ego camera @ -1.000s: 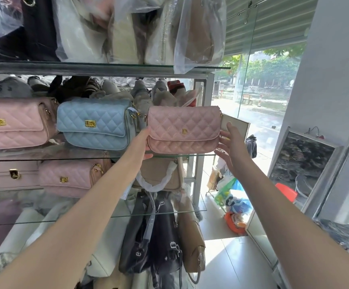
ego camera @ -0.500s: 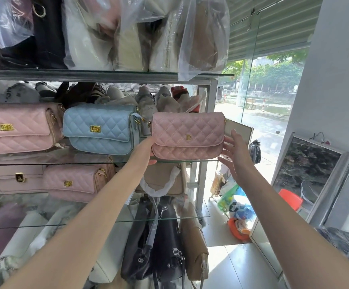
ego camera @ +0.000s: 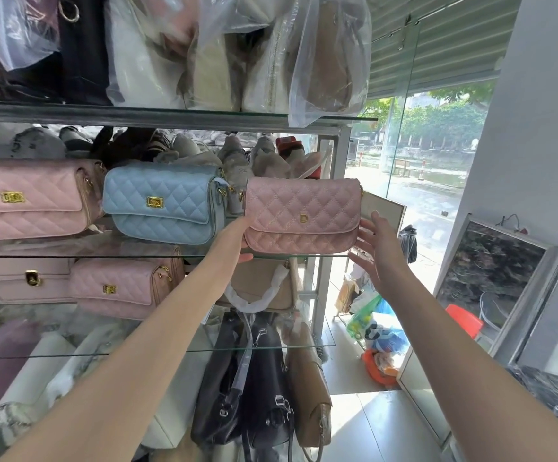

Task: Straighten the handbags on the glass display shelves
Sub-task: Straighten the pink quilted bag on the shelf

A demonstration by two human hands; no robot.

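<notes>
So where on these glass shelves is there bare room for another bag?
Only the front strip of the lower shelf, ahead of the tan bag, looks bare. The middle shelf is packed: blue bag, pink D bag, left hand filling their gap; right hand at its end.

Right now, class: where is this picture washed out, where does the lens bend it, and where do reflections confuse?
Head view: daylight washes out the street outside. Same view: the wide lens tilts the right wall, and the glass shelf faintly mirrors bags. The pink bag is sharp and evenly lit.
</notes>
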